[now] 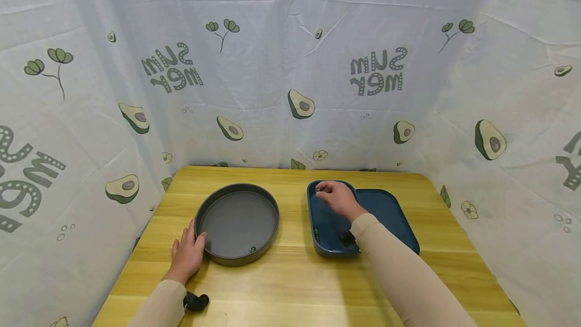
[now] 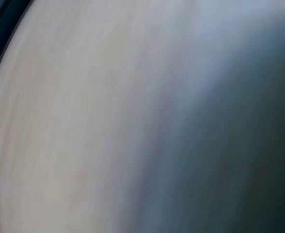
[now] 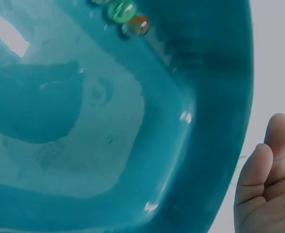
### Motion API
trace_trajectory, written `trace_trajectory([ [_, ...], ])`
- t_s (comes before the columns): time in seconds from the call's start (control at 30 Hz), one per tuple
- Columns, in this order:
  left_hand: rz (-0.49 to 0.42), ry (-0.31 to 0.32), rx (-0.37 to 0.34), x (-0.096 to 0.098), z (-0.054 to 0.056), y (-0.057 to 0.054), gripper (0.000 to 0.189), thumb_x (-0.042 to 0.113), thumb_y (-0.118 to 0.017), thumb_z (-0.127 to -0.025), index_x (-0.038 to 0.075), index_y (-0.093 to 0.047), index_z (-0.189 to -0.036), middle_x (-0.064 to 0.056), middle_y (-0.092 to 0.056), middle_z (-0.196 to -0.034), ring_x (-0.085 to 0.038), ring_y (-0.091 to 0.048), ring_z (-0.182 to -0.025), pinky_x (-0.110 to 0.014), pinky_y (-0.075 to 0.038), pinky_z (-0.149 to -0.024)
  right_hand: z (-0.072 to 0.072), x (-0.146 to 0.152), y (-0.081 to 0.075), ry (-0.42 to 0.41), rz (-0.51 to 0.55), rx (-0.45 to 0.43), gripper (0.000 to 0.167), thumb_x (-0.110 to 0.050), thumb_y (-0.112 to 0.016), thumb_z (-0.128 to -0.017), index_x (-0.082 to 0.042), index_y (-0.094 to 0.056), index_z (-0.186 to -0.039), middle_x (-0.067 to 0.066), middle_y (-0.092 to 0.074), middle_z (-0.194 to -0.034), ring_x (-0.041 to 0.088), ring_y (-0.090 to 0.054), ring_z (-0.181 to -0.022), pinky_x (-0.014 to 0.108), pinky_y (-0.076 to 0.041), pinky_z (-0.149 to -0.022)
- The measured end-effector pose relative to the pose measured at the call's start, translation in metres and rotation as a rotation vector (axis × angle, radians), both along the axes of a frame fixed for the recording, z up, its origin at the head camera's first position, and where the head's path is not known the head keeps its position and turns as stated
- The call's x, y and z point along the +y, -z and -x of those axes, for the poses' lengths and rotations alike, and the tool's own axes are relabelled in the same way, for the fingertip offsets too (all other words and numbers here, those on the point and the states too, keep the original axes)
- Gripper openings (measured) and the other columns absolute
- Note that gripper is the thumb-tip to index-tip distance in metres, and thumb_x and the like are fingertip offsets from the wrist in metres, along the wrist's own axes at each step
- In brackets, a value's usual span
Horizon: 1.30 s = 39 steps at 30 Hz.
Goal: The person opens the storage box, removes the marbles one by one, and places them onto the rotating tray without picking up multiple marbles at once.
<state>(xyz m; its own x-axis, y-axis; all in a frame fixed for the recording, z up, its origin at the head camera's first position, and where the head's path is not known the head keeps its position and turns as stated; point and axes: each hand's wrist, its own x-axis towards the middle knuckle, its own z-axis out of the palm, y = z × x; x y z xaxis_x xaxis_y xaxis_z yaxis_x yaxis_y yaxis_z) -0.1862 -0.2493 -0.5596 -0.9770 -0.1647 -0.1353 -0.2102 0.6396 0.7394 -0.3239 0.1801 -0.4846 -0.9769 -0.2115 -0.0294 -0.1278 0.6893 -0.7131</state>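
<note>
A round grey pan (image 1: 238, 223) stands on the left of the wooden table. Along its left side lies my left hand (image 1: 187, 252), fingers fairly straight and thumb at the rim. One small greenish marble (image 1: 252, 249) sits in the pan near its front wall. My right hand (image 1: 338, 198) is above the far end of a blue tray (image 1: 324, 216) and pinches a small glassy ball, probably a marble (image 1: 317, 190). Green and orange marbles (image 3: 122, 10) line the tray's side in the right wrist view, where fingers (image 3: 256, 170) show at the right edge. The left wrist view is blurred.
A second flat blue tray or lid (image 1: 386, 211) adjoins the blue tray on its right, partly behind my right forearm. Each wrist carries a black device (image 1: 196, 302). A printed white curtain (image 1: 272, 64) encloses the table at the back and sides.
</note>
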Motion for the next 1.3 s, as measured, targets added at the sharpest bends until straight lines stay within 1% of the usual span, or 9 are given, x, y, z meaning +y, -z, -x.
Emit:
trace_trajectory([
  [0.17, -0.003, 0.0, -0.003, -0.001, -0.001, 0.0, 0.071, 0.038, -0.032, -0.114, 0.006, -0.002, -0.17, -0.029, -0.01, -0.174, -0.051, 0.0, -0.162, -0.069, 0.012, -0.126, -0.005, -0.011, -0.005, -0.003, 0.046, 0.006, 0.028, -0.022, -0.069, -0.103, -0.011, -0.072, -0.128, 0.009, -0.075, -0.104, 0.022, -0.069, -0.093, 0.04, -0.057, -0.079],
  [0.37, 0.001, 0.002, -0.009, -0.001, -0.001, -0.001, 0.071, 0.038, -0.032, -0.114, 0.006, -0.002, -0.17, -0.029, -0.01, -0.174, -0.05, 0.0, -0.162, -0.069, 0.012, -0.126, -0.013, -0.027, -0.01, -0.03, 0.119, 0.018, 0.025, -0.02, -0.068, -0.103, -0.009, -0.073, -0.125, 0.009, -0.073, -0.101, 0.02, -0.064, -0.086, 0.035, -0.052, -0.074],
  [0.5, 0.004, -0.001, -0.01, -0.001, 0.0, -0.001, 0.071, 0.038, -0.032, -0.114, 0.006, -0.003, -0.17, -0.029, -0.011, -0.174, -0.05, -0.001, -0.162, -0.068, 0.012, -0.126, -0.018, -0.038, -0.013, -0.04, 0.138, 0.022, 0.026, -0.019, -0.068, -0.103, -0.008, -0.073, -0.126, 0.012, -0.072, -0.099, 0.021, -0.063, -0.083, 0.034, -0.05, -0.072],
  [0.6, 0.006, 0.001, -0.01, -0.001, 0.0, -0.001, 0.071, 0.038, -0.031, -0.114, 0.006, -0.003, -0.17, -0.029, -0.011, -0.174, -0.05, -0.001, -0.162, -0.068, 0.012, -0.127, -0.021, -0.046, -0.013, -0.038, 0.153, 0.011, 0.025, -0.02, -0.069, -0.103, -0.009, -0.073, -0.126, 0.01, -0.072, -0.096, 0.028, -0.066, -0.086, 0.034, -0.051, -0.072],
  [0.77, 0.01, 0.004, -0.01, -0.001, -0.001, 0.0, 0.071, 0.039, -0.031, -0.114, 0.006, -0.002, -0.17, -0.029, -0.011, -0.174, -0.05, 0.0, -0.162, -0.068, 0.012, -0.127, -0.027, -0.059, -0.014, -0.044, 0.214, -0.029, 0.022, -0.019, -0.069, -0.103, -0.012, -0.074, -0.123, 0.004, -0.072, -0.093, 0.043, -0.068, -0.101, 0.033, -0.052, -0.073],
  [0.93, 0.008, 0.006, -0.008, -0.001, -0.002, 0.0, 0.071, 0.038, -0.031, -0.114, 0.006, -0.002, -0.17, -0.03, -0.009, -0.174, -0.05, 0.0, -0.162, -0.068, 0.012, -0.127, -0.035, -0.072, -0.016, -0.064, 0.246, -0.029, 0.02, -0.016, -0.069, -0.102, -0.01, -0.075, -0.12, 0.004, -0.071, -0.089, 0.042, -0.068, -0.096, 0.032, -0.045, -0.064],
  [1.03, 0.003, 0.008, -0.006, -0.001, -0.002, -0.001, 0.071, 0.038, -0.031, -0.114, 0.006, -0.002, -0.17, -0.03, -0.009, -0.174, -0.05, 0.0, -0.162, -0.068, 0.012, -0.126, -0.039, -0.08, -0.017, -0.07, 0.252, -0.017, 0.018, -0.015, -0.07, -0.102, -0.01, -0.076, -0.118, 0.003, -0.072, -0.087, 0.038, -0.067, -0.091, 0.032, -0.042, -0.06],
  [1.17, 0.005, 0.006, -0.008, -0.002, -0.002, -0.001, 0.071, 0.038, -0.031, -0.114, 0.006, -0.003, -0.17, -0.029, -0.01, -0.174, -0.049, 0.0, -0.162, -0.068, 0.012, -0.127, -0.043, -0.09, -0.017, -0.086, 0.242, -0.013, 0.018, -0.015, -0.071, -0.101, -0.01, -0.076, -0.118, 0.003, -0.074, -0.089, 0.037, -0.069, -0.09, 0.031, -0.047, -0.064],
  [1.3, 0.003, 0.006, -0.004, -0.002, -0.002, 0.0, 0.071, 0.038, -0.032, -0.114, 0.006, -0.004, -0.17, -0.029, -0.012, -0.174, -0.049, -0.001, -0.162, -0.068, 0.011, -0.127, -0.045, -0.099, -0.015, -0.113, 0.222, -0.007, 0.019, -0.015, -0.072, -0.1, -0.01, -0.076, -0.118, 0.007, -0.075, -0.092, 0.034, -0.068, -0.088, 0.031, -0.051, -0.07],
])
